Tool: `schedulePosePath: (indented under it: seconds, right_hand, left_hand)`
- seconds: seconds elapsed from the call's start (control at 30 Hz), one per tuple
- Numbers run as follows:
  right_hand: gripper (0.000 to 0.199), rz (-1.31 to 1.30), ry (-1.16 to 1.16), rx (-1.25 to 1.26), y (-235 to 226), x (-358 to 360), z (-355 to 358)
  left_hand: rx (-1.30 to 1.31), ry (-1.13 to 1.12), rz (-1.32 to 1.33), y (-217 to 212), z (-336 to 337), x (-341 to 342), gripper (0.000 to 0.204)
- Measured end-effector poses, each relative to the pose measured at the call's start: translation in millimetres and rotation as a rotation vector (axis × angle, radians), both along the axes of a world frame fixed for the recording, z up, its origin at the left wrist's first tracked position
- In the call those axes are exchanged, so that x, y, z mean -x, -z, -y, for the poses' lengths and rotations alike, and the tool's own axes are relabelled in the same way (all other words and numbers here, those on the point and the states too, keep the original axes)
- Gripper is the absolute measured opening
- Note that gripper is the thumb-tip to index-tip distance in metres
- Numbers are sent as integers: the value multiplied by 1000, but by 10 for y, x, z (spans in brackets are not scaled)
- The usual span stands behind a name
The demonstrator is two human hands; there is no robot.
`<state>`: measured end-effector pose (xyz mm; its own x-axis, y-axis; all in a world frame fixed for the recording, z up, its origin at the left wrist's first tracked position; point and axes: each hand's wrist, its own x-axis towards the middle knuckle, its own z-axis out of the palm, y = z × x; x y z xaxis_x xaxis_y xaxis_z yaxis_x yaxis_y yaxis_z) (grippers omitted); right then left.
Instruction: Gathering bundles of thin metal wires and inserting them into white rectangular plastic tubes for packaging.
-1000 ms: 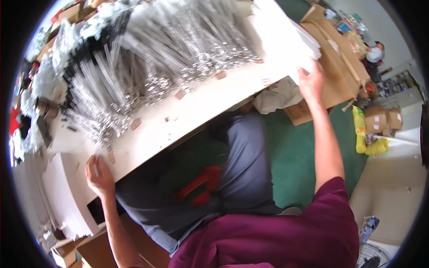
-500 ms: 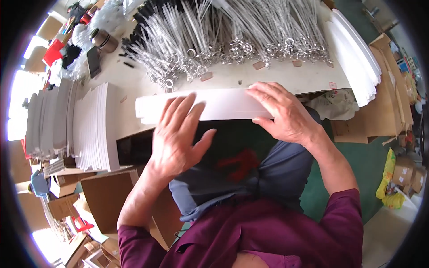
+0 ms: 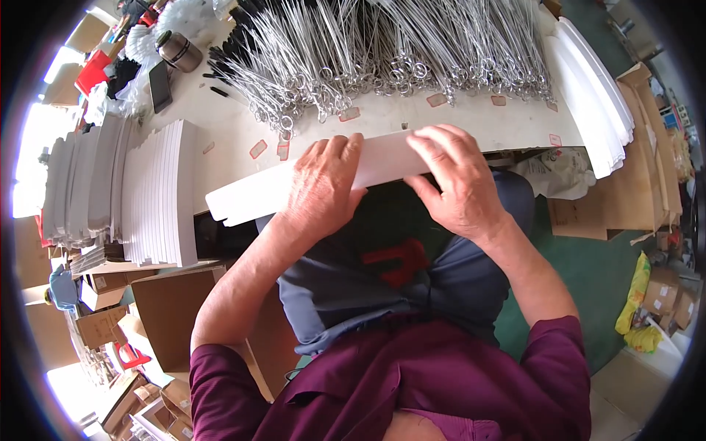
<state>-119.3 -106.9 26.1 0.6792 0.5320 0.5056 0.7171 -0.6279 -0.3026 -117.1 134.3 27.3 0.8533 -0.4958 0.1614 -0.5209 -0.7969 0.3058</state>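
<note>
A long, narrow white carton (image 3: 254,192) lies aslant at the table's near edge, its left end lower than its right. My left hand (image 3: 321,184) lies over its middle, fingers together and wrapped across it, thumb on the near side. At the right end, my right hand (image 3: 457,176) grips it with the fingers over the far side and the thumb below. Beyond the carton, a broad heap of thin silvery wire rods (image 3: 412,59) with ring ends covers the back of the table.
Upright rows of white cartons (image 3: 156,195) stand at the left; more white pieces (image 3: 592,110) are stacked at the right. A metal flask (image 3: 179,51) and a dark phone (image 3: 159,86) sit at the back left. Brown cardboard boxes (image 3: 176,312) stand below left.
My left hand has moved right and up, its spread fingers closing over the carton. The carton has tilted, its left end coming nearer. My right hand stays at the right end.
</note>
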Motion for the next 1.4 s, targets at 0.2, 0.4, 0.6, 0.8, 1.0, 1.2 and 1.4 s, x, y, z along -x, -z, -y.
schedulePosePath:
  seconds: [0.2, 0.4, 0.6, 0.8, 1.0, 1.2, 1.4]
  right_hand:
    - [45, -112, 238, -162, 340, 131, -78]
    - [52, -433, 310, -428, 468, 122, -219]
    - [53, -670, 303, -648, 509, 127, -263]
    - [53, -486, 321, -571, 595, 103, -268]
    - [47, -709, 303, -699, 569, 83, -256]
    - [43, -803, 225, -813, 633, 68, -191]
    - [43, -1019, 176, -836, 401, 23, -111]
  left_hand:
    - [-9, -18, 116, 122, 62, -3, 78]
    - [-35, -1, 184, 235, 68, -14, 72]
    - [-22, 0, 203, 286, 48, -34, 70]
    - [-6, 10, 203, 312, 19, -48, 70]
    - [7, 15, 194, 360, -28, -37, 73]
    - [-4, 9, 166, 330, -28, -36, 74]
    - [16, 17, 172, 398, -54, -37, 74]
